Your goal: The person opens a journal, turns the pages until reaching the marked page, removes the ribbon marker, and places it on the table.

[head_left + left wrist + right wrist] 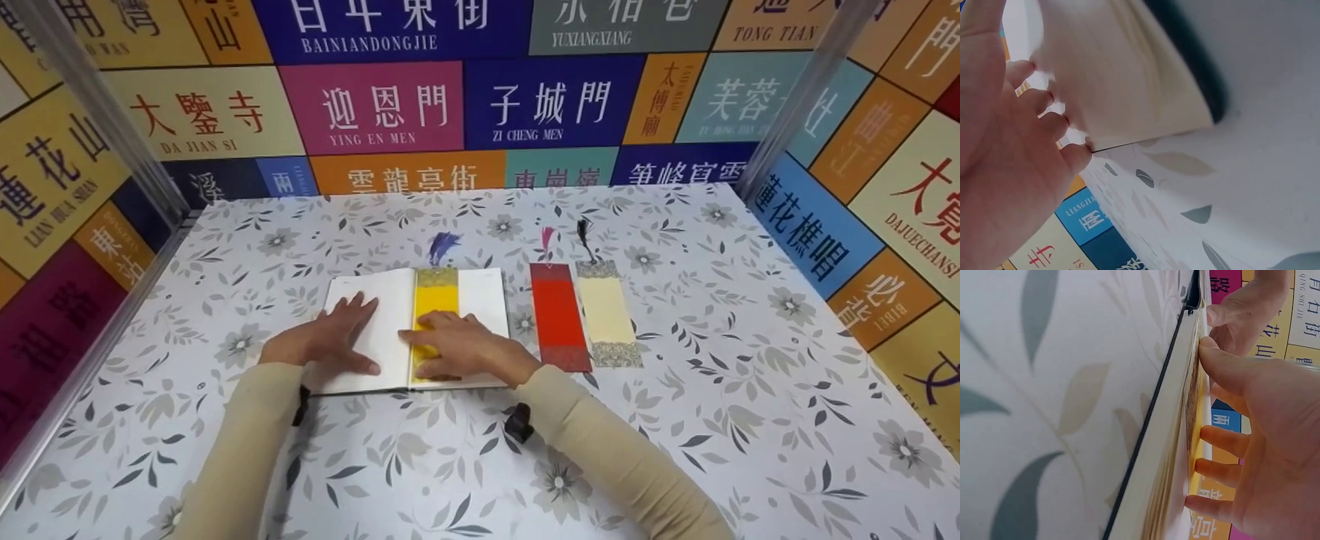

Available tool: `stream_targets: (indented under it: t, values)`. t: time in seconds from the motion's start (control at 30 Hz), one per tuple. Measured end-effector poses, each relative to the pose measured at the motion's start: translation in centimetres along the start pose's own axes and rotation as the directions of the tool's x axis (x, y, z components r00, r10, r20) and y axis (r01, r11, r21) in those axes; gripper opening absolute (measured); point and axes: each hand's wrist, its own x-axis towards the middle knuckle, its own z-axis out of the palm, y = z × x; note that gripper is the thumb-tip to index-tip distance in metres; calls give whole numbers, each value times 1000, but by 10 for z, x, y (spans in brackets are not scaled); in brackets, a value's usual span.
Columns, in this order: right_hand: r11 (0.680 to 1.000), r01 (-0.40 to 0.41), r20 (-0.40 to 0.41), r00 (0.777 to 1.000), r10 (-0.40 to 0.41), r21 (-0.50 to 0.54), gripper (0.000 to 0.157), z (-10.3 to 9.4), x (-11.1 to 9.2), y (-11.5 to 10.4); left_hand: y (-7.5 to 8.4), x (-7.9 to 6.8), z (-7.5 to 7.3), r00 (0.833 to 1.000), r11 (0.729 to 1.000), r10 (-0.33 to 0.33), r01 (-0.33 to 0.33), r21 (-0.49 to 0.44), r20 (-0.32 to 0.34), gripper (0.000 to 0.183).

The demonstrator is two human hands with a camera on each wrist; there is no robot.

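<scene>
An open book with blank-looking pages lies on the table. My left hand rests on its left page, fingers spread. A yellow bookmark with a patterned top band and a purple tassel lies lengthwise on the right page, beside the fold. Over its lower half, my right hand presses with its fingertips, hiding part of it. In the right wrist view, the spread fingers touch the yellow strip above the page edges. The left wrist view shows the book's dark cover corner.
Right of the book lie a red bookmark with a pink tassel and a cream bookmark with a black tassel. A floral cloth covers the table. Panels with printed characters stand at the back and sides.
</scene>
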Motion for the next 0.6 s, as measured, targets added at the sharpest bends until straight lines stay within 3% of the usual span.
stream_targets:
  t: [0.1, 0.23, 0.4, 0.5, 0.6]
  values:
    - [999, -15, -20, 1000, 15, 33, 64, -2, 2, 1, -1, 0, 1, 1000, 1000, 24, -24, 13, -4, 119]
    - [996, -28, -113, 993, 37, 82, 61, -5, 5, 3, -2, -1, 1, 997, 997, 81, -81, 13, -11, 118]
    - [967, -52, -264, 957, 120, 251, 51, -10, 9, 9, 0, -3, 1, 998, 997, 65, -65, 28, 1, 116]
    - [892, -106, -311, 914, 262, 440, 46, -14, 11, 16, 3, -2, 1, 1000, 999, 20, -20, 33, 11, 115]
    - [756, -187, -253, 869, 425, 627, 43, -18, 13, 24, 5, -1, 1, 1000, 999, -18, 17, 35, 12, 114]
